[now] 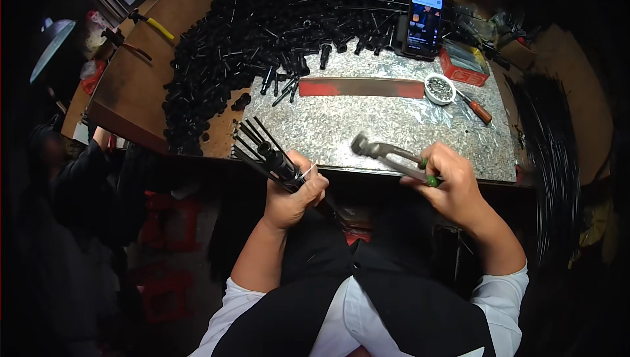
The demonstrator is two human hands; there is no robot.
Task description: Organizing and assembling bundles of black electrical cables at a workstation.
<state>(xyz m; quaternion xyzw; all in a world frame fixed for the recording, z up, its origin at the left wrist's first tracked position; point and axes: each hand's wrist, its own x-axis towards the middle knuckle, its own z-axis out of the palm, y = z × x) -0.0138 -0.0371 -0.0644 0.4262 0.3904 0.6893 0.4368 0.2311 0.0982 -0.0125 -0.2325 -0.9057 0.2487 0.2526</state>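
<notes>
At near edge of table (321, 124), holding black tube (283, 168) and thin rods (252, 160), tilted, in left grip (294, 199); green-ended pincers (375, 149) in right grip (453, 178). Beyond, red-and-brown bar (361, 88), white cup (440, 102) of small shiny pieces (438, 86), screwdriver (480, 109); farther, phone (423, 25), heap of black parts (256, 35).

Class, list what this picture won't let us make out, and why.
Head view:
Gripped stretch of the black rods: hidden by the left hand.
Pincer head: blurred, exact edges unclear.
Metal pieces in the white bowl: too small to tell apart.
Lower ends of the black strands, far right: lost in darkness.
</notes>
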